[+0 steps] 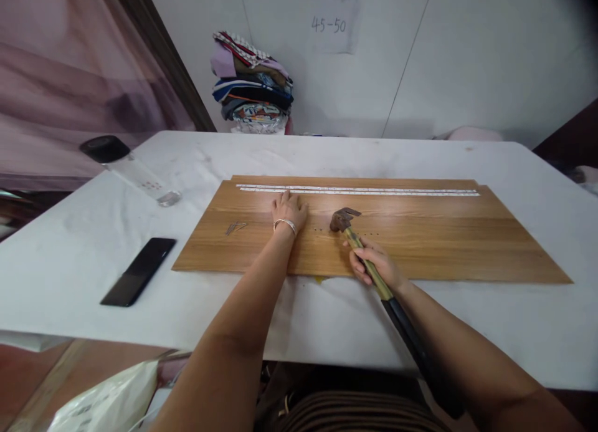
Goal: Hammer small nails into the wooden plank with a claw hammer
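Observation:
My right hand (374, 264) is closed around the yellow part of a claw hammer's handle, well up towards the head. The hammer (384, 288) has a rusty head just over the wooden board (443, 232) and a black lower grip slanting back along my forearm. My left hand (288, 212) lies flat on the board with its fingers stretched forward, close to two white measuring strips (355, 190). A row of small dark dots runs along the board between my hands, partly hidden by the hammer. Several loose nails (235, 227) lie on the board left of my left hand.
The board rests on a white-covered table (70, 251). A black phone (139, 272) and a clear bottle with a black lid (135, 173) stand or lie to the left. Folded clothes (255, 83) are stacked behind the table, by the wall. A white bag (107, 398) sits low at the front left.

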{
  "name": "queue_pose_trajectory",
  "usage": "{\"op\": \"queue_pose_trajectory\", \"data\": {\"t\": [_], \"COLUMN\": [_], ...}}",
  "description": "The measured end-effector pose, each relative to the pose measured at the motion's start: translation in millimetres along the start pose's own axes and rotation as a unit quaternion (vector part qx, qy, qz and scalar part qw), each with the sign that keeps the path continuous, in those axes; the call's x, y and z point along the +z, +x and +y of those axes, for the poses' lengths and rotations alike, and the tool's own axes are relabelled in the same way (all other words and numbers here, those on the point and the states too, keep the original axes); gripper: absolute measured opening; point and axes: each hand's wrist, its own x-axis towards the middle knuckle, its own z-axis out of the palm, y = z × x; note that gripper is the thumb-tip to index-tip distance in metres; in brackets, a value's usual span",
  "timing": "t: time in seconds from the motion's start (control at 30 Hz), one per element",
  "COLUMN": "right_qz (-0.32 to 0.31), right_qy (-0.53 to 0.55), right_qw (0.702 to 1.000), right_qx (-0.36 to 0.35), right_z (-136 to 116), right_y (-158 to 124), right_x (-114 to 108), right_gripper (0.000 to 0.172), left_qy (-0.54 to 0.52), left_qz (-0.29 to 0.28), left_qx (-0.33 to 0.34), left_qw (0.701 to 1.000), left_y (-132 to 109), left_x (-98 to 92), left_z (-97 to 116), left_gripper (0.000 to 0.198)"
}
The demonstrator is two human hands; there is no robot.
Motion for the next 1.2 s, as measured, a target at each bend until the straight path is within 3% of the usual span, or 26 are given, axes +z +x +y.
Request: {"op": "queue_pose_trajectory", "data": {"t": [1.2], "right_qz": [0.001], "right_qy": [-0.003], "right_qw": [1.000], "right_qx": [-0.013], "right_z": [-1.8], "right_y": [-0.2], "right_x": [-0.5], "right_gripper": [0.035], "left_qy": [-0.015], "left_qz": [0.003], "left_qx": [0.003], "left_qw": [1.000], "left_y": [1.6], "left_x": [2.0], "left_z": [-1.1], "left_gripper": [0.040]}}
